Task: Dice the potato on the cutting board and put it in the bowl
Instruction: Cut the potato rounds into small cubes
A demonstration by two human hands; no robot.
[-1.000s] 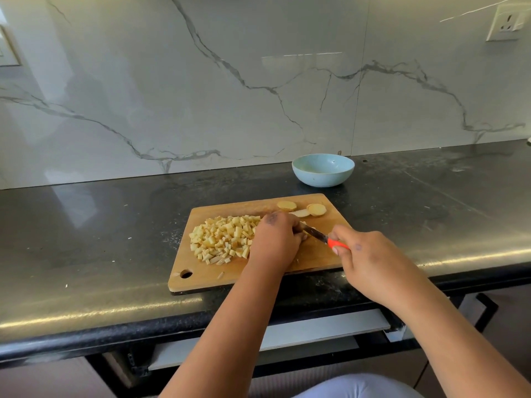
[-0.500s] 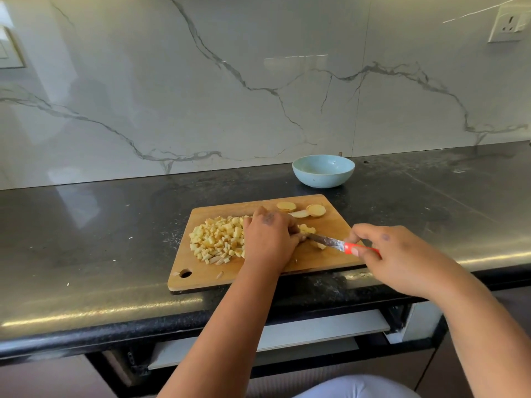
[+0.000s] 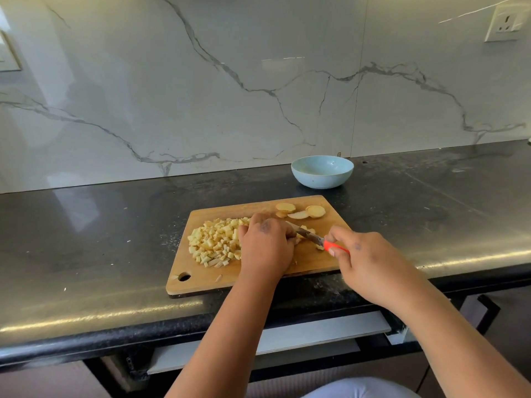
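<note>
A marble-veined wall (image 3: 258, 81) rises behind a dark counter (image 3: 86, 225), and on the counter lies a wooden cutting board (image 3: 207, 280) with a hanging hole near its front left corner. Behind the board, well clear of it toward the wall, stands a pale blue bowl (image 3: 322, 179); what shows of its inside looks bare, with no potato visible in it. On the left half of the board sits a broad heap of potato cubes (image 3: 215, 242), which suggests that most of the dicing is done. At the far right corner of the board lie a few round potato slices (image 3: 301, 211) not yet cut down. The left hand (image 3: 265, 245) rests knuckles up beside the heap, its grip curled over a piece of potato that is mostly hidden beneath the fingers. The right hand (image 3: 370, 259) holds a small knife (image 3: 309, 236) by its orange handle, the grip narrow and pinched round it, the blade angled down to the board just beside the left fingers. A few loose cubes (image 3: 319, 247) lie by the blade. As a judgement, what remains is the piece under the hand, the slices, and then moving every cube into the bowl, a step not yet begun.
</note>
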